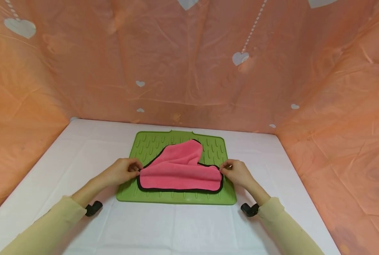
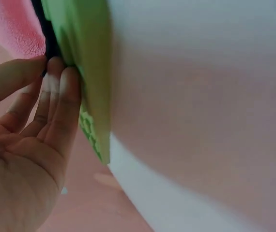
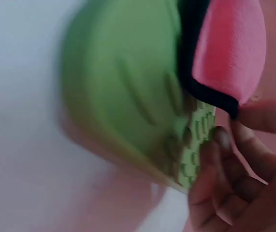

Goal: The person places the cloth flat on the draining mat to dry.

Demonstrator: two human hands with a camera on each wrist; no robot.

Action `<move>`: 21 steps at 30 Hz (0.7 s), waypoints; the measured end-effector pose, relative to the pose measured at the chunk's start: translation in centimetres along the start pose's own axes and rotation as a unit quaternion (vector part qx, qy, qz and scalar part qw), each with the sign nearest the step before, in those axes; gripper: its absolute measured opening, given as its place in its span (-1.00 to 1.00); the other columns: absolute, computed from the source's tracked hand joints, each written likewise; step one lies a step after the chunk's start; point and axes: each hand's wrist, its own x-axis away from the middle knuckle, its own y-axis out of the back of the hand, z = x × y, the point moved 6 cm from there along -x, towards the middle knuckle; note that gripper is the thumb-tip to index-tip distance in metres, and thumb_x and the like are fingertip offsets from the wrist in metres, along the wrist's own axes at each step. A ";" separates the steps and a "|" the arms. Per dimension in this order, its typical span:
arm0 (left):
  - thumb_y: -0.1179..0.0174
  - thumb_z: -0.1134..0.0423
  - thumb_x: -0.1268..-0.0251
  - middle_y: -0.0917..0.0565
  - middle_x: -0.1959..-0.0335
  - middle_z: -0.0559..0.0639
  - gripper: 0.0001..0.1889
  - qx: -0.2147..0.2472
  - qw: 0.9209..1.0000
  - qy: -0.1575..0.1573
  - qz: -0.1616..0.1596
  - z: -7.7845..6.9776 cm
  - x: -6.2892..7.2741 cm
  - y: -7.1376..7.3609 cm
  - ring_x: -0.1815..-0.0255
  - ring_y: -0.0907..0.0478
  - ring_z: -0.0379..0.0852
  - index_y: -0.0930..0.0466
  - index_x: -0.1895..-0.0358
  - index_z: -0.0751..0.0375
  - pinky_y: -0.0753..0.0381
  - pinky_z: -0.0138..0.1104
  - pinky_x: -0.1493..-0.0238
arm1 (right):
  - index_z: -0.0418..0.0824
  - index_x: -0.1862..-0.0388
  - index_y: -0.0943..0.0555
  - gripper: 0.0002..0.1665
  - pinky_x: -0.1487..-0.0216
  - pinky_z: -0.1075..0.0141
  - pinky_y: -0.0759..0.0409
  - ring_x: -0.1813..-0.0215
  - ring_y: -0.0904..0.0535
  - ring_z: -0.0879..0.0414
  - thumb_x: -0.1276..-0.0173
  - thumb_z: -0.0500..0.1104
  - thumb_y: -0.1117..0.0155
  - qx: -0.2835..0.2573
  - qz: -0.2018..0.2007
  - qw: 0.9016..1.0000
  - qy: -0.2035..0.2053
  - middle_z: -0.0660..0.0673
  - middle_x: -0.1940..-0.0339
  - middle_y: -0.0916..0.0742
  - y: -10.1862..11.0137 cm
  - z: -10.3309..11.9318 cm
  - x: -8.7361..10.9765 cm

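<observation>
A pink cloth (image 1: pixel 180 175) with black edging lies partly folded on a green ridged mat (image 1: pixel 176 199); one part of it spreads toward the mat's far side. At the cloth's left side, my left hand (image 1: pixel 124 171) pinches the edge between thumb and fingertips. My right hand (image 1: pixel 237 173) pinches the opposite edge at the right. In the left wrist view, the thumb and fingers meet on the black edging (image 2: pixel 51 41). The right wrist view has a corner of the pink cloth (image 3: pixel 230 48) between thumb and forefinger, with the other fingers curled below it.
The mat lies on a white-covered table (image 1: pixel 164 230). Orange sheeting (image 1: pixel 183 71) with white hearts hangs behind the table and along both sides. Each wrist carries a black device, one at the left (image 1: pixel 94 208) and one at the right (image 1: pixel 249 209).
</observation>
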 end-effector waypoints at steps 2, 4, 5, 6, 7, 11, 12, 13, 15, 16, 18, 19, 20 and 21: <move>-0.31 0.41 -0.35 -0.69 0.32 -0.07 -0.90 -0.004 1.000 -0.001 0.009 -0.3 -0.2 0.1 0.26 -0.59 -0.16 -0.69 0.12 0.27 -0.62 -0.31 0.25 | -0.24 0.19 -0.76 -0.86 0.27 0.27 -0.57 0.24 -0.67 0.08 -0.38 -0.20 -0.36 0.008 0.013 1.000 0.005 -0.15 0.22 -0.80 0.1 0.3 -0.6; -0.31 0.39 -0.37 -0.71 0.30 -0.06 -0.91 -0.007 1.000 -0.002 0.020 -0.5 -0.5 0.3 0.26 -0.60 -0.16 -0.69 0.12 0.27 -0.61 -0.30 0.25 | -0.25 0.14 -0.76 -0.82 0.29 0.27 -0.58 0.23 -0.69 0.06 -0.39 -0.17 -0.35 0.012 0.018 1.000 0.010 -0.19 0.16 -0.80 0.3 0.6 -1.3; -0.31 0.37 -0.38 -0.73 0.29 -0.05 -0.91 -0.007 1.000 -0.002 0.025 -0.6 -0.8 0.3 0.27 -0.61 -0.16 -0.69 0.13 0.27 -0.61 -0.29 0.25 | -0.25 0.12 -0.77 -0.80 0.30 0.27 -0.58 0.23 -0.69 0.07 -0.40 -0.16 -0.34 0.010 0.019 1.000 0.011 -0.20 0.13 -0.80 0.4 0.7 -1.7; -0.31 0.36 -0.39 -0.74 0.28 -0.03 -0.91 -0.009 1.000 -0.001 0.029 -0.6 -1.0 0.5 0.27 -0.61 -0.16 -0.69 0.12 0.28 -0.61 -0.28 0.24 | -0.25 0.10 -0.77 -0.78 0.32 0.27 -0.58 0.25 -0.69 0.07 -0.41 -0.14 -0.34 0.008 0.021 1.000 0.010 -0.20 0.12 -0.80 0.4 0.8 -2.1; -0.30 0.35 -0.40 -0.75 0.26 -0.01 -0.90 -0.009 0.999 -0.001 0.032 -0.6 -1.3 0.6 0.25 -0.63 -0.15 -0.69 0.11 0.29 -0.62 -0.27 0.23 | -0.24 0.09 -0.77 -0.76 0.32 0.27 -0.58 0.26 -0.68 0.08 -0.42 -0.13 -0.33 0.009 0.026 1.000 0.013 -0.20 0.11 -0.80 0.5 1.0 -2.4; -0.27 0.34 -0.43 -0.77 0.19 0.08 -0.87 -0.014 1.000 -0.006 0.025 -0.7 -3.1 0.8 0.20 -0.69 -0.07 -0.68 0.08 0.33 -0.66 -0.22 0.19 | -0.24 0.05 -0.79 -0.71 0.21 0.19 -0.65 0.17 -0.70 0.04 -0.43 -0.08 -0.31 0.022 0.066 0.997 0.024 -0.16 0.10 -0.82 0.2 1.4 -4.0; -0.27 0.33 -0.43 -0.77 0.18 0.10 -0.85 -0.016 1.000 -0.006 0.021 -0.7 -3.6 0.8 0.18 -0.70 -0.05 -0.68 0.06 0.34 -0.67 -0.21 0.18 | -0.23 0.05 -0.79 -0.71 0.14 0.16 -0.66 0.12 -0.71 0.02 -0.44 -0.08 -0.31 0.028 0.080 0.996 0.027 -0.15 0.10 -0.82 -0.1 1.6 -4.3; -0.26 0.33 -0.44 -0.76 0.16 0.11 -0.84 -0.018 1.000 -0.007 0.018 -0.7 -4.2 0.8 0.15 -0.71 -0.02 -0.67 0.04 0.35 -0.68 -0.19 0.16 | -0.22 0.05 -0.80 -0.71 0.07 0.13 -0.66 0.07 -0.70 0.01 -0.44 -0.07 -0.31 0.036 0.094 0.994 0.031 -0.13 0.10 -0.82 -0.3 1.7 -4.7; -0.24 0.32 -0.45 -0.76 0.14 0.14 -0.80 -0.026 1.000 -0.009 0.014 -0.8 -5.3 0.6 0.13 -0.70 0.02 -0.66 0.01 0.38 -0.69 -0.15 0.14 | -0.22 0.07 -0.81 -0.72 -0.06 0.08 -0.64 -0.01 -0.70 -0.01 -0.43 -0.08 -0.32 0.046 0.117 0.991 0.040 -0.10 0.13 -0.83 -0.8 2.0 -5.2; -0.24 0.32 -0.46 -0.75 0.13 0.15 -0.79 -0.027 1.000 -0.010 0.012 -0.9 -5.7 0.5 0.11 -0.70 0.04 -0.65 -0.01 0.39 -0.69 -0.13 0.12 | -0.22 0.08 -0.81 -0.73 -0.10 0.07 -0.63 -0.03 -0.69 -0.01 -0.43 -0.08 -0.33 0.048 0.126 0.990 0.046 -0.09 0.13 -0.83 -1.1 2.1 -5.5; -0.23 0.32 -0.47 -0.75 0.11 0.17 -0.76 -0.029 0.999 -0.011 0.010 -1.0 -6.6 0.2 0.07 -0.69 0.07 -0.64 -0.05 0.41 -0.69 -0.09 0.06 | -0.22 0.09 -0.81 -0.75 -0.09 0.09 -0.63 0.00 -0.69 0.02 -0.42 -0.10 -0.35 0.049 0.142 0.987 0.062 -0.08 0.15 -0.84 -1.7 2.4 -5.9; -0.23 0.31 -0.47 -0.74 0.10 0.18 -0.75 -0.031 0.999 -0.012 0.010 -1.1 -7.0 0.1 0.06 -0.69 0.08 -0.63 -0.06 0.42 -0.69 -0.07 0.04 | -0.21 0.09 -0.82 -0.76 -0.09 0.10 -0.62 0.01 -0.69 0.04 -0.41 -0.10 -0.37 0.047 0.149 0.985 0.068 -0.07 0.15 -0.84 -2.0 2.5 -6.1; -0.24 0.30 -0.46 -0.74 0.11 0.17 -0.74 -0.033 0.999 -0.013 0.010 -1.1 -7.3 -0.1 0.05 -0.69 0.08 -0.63 -0.07 0.42 -0.68 -0.06 0.02 | -0.20 0.10 -0.82 -0.77 -0.09 0.12 -0.62 0.01 -0.68 0.06 -0.40 -0.10 -0.38 0.045 0.153 0.984 0.075 -0.06 0.15 -0.84 -2.2 2.6 -6.2; -0.25 0.30 -0.46 -0.74 0.12 0.16 -0.73 -0.032 0.999 -0.012 0.011 -1.1 -7.6 -0.3 0.06 -0.69 0.07 -0.62 -0.07 0.42 -0.68 -0.06 0.02 | -0.20 0.10 -0.82 -0.78 -0.08 0.13 -0.62 0.02 -0.68 0.07 -0.39 -0.11 -0.39 0.042 0.157 0.983 0.081 -0.05 0.15 -0.84 -2.5 2.7 -6.3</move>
